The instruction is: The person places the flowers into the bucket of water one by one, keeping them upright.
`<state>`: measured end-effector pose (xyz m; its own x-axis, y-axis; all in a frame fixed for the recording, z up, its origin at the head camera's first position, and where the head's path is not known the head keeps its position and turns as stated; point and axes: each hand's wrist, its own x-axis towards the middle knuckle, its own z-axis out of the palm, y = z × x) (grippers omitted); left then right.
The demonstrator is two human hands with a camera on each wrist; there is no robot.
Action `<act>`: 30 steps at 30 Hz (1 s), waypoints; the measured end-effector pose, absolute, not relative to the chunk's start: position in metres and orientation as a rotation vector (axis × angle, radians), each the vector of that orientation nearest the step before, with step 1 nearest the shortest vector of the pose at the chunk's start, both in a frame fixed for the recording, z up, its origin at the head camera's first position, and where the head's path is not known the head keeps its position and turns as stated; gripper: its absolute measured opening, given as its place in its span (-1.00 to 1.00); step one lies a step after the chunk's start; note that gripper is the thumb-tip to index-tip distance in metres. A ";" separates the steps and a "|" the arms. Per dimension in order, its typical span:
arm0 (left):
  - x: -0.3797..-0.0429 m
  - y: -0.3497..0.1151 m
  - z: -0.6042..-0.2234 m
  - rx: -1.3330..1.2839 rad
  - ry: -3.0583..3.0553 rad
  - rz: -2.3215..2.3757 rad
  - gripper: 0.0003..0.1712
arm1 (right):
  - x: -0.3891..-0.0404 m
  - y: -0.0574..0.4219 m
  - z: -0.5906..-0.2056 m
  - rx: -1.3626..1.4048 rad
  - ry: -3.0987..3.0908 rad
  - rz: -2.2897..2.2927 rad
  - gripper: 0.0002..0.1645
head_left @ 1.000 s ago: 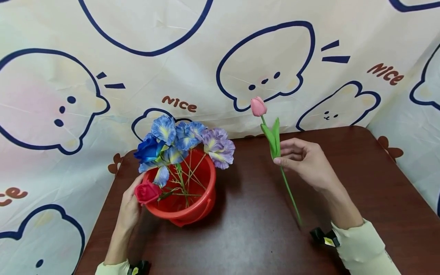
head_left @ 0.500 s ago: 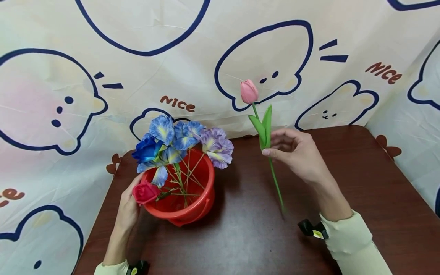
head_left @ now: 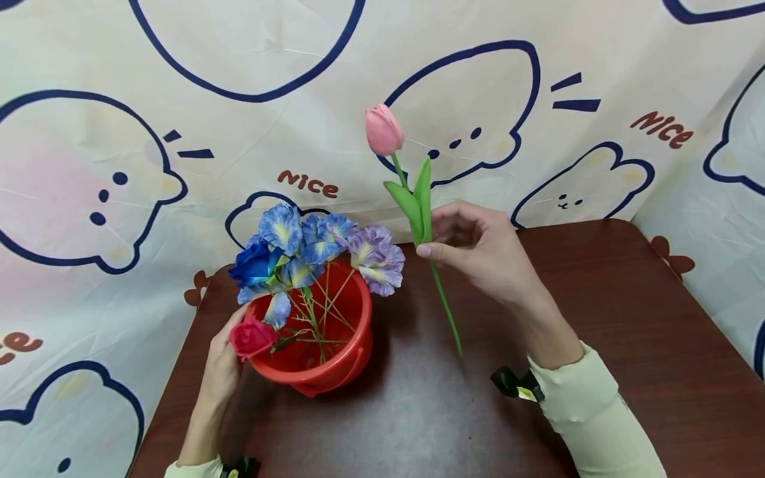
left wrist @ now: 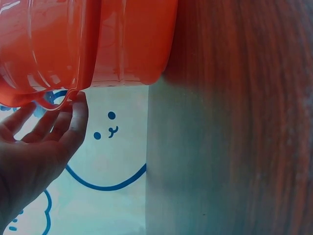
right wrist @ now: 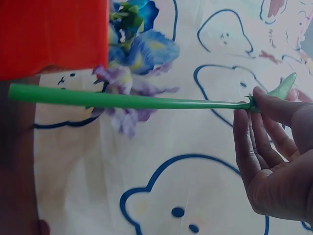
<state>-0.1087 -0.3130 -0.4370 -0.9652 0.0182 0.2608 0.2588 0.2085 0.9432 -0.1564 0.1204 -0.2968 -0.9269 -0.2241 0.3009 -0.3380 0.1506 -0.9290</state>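
Note:
A pink artificial tulip [head_left: 384, 130] stands tilted in the air in the head view, its bloom up and its green stem [head_left: 443, 302] hanging down. My right hand [head_left: 484, 252] pinches it between thumb and fingers just below the leaves. In the right wrist view the stem [right wrist: 127, 99] reaches leftward from those fingertips toward the bucket. The red bucket [head_left: 349, 365] stands on the table, left of the tulip. My left hand [head_left: 224, 362] touches its left side with nearly straight fingers; in the left wrist view the fingertips rest at the small lug [left wrist: 61, 100] on the bucket's collar.
In the bucket lean blue irises [head_left: 279, 229], a blue rose [head_left: 255, 260], a purple iris [head_left: 376, 255] and a red rose [head_left: 253, 337] whose head hangs over the rim. A brown table [head_left: 382, 425] meets a cartoon-printed cloth [head_left: 335, 126] behind it.
My right hand has carried the tulip left and upward, closer to the bucket. The left hand, the bucket and its flowers stay about where they were.

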 end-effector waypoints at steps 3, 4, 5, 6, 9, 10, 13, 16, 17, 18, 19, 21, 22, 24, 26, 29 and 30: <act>-0.109 -0.313 -0.437 -0.280 -2.274 -1.851 -0.45 | -0.156 0.113 -0.286 0.613 -2.282 1.896 -0.62; -0.109 -0.313 -0.437 -0.287 -2.274 -1.849 -0.45 | -0.155 0.111 -0.283 0.630 -2.271 1.891 -0.61; -0.109 -0.313 -0.437 -0.288 -2.271 -1.850 -0.45 | -0.155 0.109 -0.279 0.646 -2.266 1.883 -0.61; -0.109 -0.313 -0.437 -0.288 -2.270 -1.849 -0.46 | -0.155 0.106 -0.276 0.662 -2.261 1.875 -0.61; -0.109 -0.313 -0.437 -0.288 -2.272 -1.842 -0.46 | -0.154 0.098 -0.266 0.703 -2.258 1.859 -0.60; -0.109 -0.313 -0.437 -0.285 -2.273 -1.840 -0.46 | -0.155 0.096 -0.264 0.714 -2.260 1.853 -0.59; -0.109 -0.314 -0.437 -0.276 -2.281 -1.834 -0.46 | -0.156 0.087 -0.256 0.749 -2.244 1.850 -0.61; -0.108 -0.314 -0.437 -0.264 -2.294 -1.827 -0.45 | -0.158 0.079 -0.250 0.791 -2.203 1.849 -0.62; -0.108 -0.314 -0.437 -0.260 -2.300 -1.826 -0.45 | -0.159 0.077 -0.247 0.806 -2.185 1.851 -0.62; -0.108 -0.314 -0.437 -0.257 -2.306 -1.825 -0.44 | -0.160 0.074 -0.245 0.819 -2.169 1.851 -0.62; -0.108 -0.314 -0.437 -0.255 -2.312 -1.825 -0.44 | -0.160 0.072 -0.243 0.829 -2.157 1.848 -0.62; -0.109 -0.314 -0.436 -0.248 -2.321 -1.826 -0.44 | -0.162 0.067 -0.240 0.844 -2.135 1.843 -0.62; -0.109 -0.314 -0.436 -0.246 -2.324 -1.826 -0.44 | -0.163 0.065 -0.238 0.851 -2.124 1.839 -0.62; -0.109 -0.314 -0.436 -0.246 -2.324 -1.825 -0.44 | -0.165 0.060 -0.235 0.861 -2.104 1.841 -0.62; -0.108 -0.314 -0.436 -0.250 -2.320 -1.824 -0.44 | -0.167 0.056 -0.232 0.876 -2.079 1.852 -0.62; -0.109 -0.314 -0.436 -0.258 -2.316 -1.826 -0.44 | -0.170 0.050 -0.230 0.900 -2.043 1.874 -0.63; -0.109 -0.314 -0.436 -0.259 -2.315 -1.827 -0.44 | -0.172 0.048 -0.230 0.903 -2.035 1.877 -0.63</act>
<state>-0.1087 -0.3141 -0.4360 -0.9684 0.0248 0.2480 0.2470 0.2297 0.9414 -0.1716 0.0476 -0.2298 -0.7839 -0.2813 0.5535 -0.5745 -0.0095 -0.8185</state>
